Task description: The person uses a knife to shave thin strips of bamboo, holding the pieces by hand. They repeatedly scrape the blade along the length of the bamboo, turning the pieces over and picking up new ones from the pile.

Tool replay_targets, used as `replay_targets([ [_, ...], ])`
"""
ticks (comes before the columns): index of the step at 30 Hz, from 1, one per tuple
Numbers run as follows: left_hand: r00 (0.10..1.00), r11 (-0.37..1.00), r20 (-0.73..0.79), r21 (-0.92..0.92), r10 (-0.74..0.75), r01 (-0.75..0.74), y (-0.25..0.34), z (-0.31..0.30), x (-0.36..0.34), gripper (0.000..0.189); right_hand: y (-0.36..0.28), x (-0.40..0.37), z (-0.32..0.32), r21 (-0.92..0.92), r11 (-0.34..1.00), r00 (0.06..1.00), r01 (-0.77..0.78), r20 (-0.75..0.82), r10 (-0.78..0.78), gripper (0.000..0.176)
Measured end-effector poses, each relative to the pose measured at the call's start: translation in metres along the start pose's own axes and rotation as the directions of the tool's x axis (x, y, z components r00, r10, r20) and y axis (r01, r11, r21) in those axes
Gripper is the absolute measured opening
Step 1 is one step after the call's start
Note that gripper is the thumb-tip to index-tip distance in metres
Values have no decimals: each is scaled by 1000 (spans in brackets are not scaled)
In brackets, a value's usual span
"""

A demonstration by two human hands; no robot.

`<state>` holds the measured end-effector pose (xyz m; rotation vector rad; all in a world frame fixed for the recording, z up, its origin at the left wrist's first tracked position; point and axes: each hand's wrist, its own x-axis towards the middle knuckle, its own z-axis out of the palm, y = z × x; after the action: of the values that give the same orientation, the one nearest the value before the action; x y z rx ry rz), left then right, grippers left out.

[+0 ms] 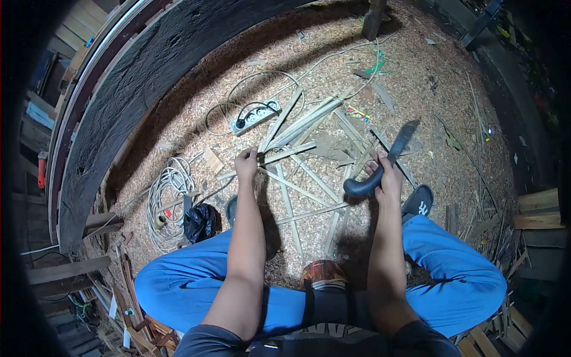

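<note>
Gripping the knife (398,147), the right hand (389,178) points its blade toward the far side; the left hand (247,163) curls at the near ends of the wood strips (306,123), grip unclear; the power strip (256,118) lies left of them.

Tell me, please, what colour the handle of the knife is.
The knife's handle is black; the head view, the only one, shows it in the right hand.
</note>
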<state>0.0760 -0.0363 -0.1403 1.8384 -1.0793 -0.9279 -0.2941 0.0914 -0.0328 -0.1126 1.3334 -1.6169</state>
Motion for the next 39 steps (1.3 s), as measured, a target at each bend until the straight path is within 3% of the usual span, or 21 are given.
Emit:
replay_targets([
  [2,987,985,157,-159,-45,71,-1,4,1,29,-8,-2,-8,-105,994,1000,14,12,-13,37],
  [3,986,985,160,-162,-41,67,11,4,-8,29,-13,-2,-13,-208,978,999,23,27,-18,36],
  [5,956,986,277,-111,-93,128,46,3,-31,28,-21,-1,-24,-235,971,999,40,40,-31,32],
  [6,932,982,332,-64,-146,177,52,4,-34,34,-27,-2,-28,-370,926,997,72,39,-62,29],
  [7,931,983,337,-67,-140,173,56,5,-38,34,-33,-3,-33,-498,861,995,100,40,-93,27],
  [11,924,993,370,-32,-92,112,53,16,-45,37,-51,-6,-52,-645,753,991,131,73,-110,23],
  [19,878,994,478,93,11,-63,49,55,-59,34,-45,-7,-83,-697,711,992,92,0,-128,22],
  [21,849,983,521,185,-86,-13,73,58,-82,35,-39,-3,-86,-707,703,992,81,-8,-123,22],
  [23,831,992,556,91,22,-87,38,81,-82,37,-24,8,-94,-676,734,996,62,-6,-90,20],
  [24,819,978,573,154,29,-142,33,87,-86,36,-19,7,-93,-667,742,996,64,-1,-86,19],
  [25,788,972,614,206,-37,-115,30,92,-90,33,-14,7,-92,-667,743,997,57,-6,-82,19],
  [28,791,980,612,146,17,-134,17,108,-104,33,8,7,-92,-587,808,999,48,32,-36,14],
  [31,752,979,659,146,12,-143,12,121,-114,27,24,12,-97,-571,821,993,3,95,63,13],
  [35,713,968,701,180,-2,-174,30,140,-130,21,28,8,-89,-619,786,992,19,108,62,17],
  [37,658,975,726,210,-201,67,43,147,-136,20,29,12,-92,-615,788,991,-11,97,89,20],
  [39,675,983,727,182,-125,-14,32,162,-135,18,33,18,-95,-609,793,983,17,153,96,20],
])
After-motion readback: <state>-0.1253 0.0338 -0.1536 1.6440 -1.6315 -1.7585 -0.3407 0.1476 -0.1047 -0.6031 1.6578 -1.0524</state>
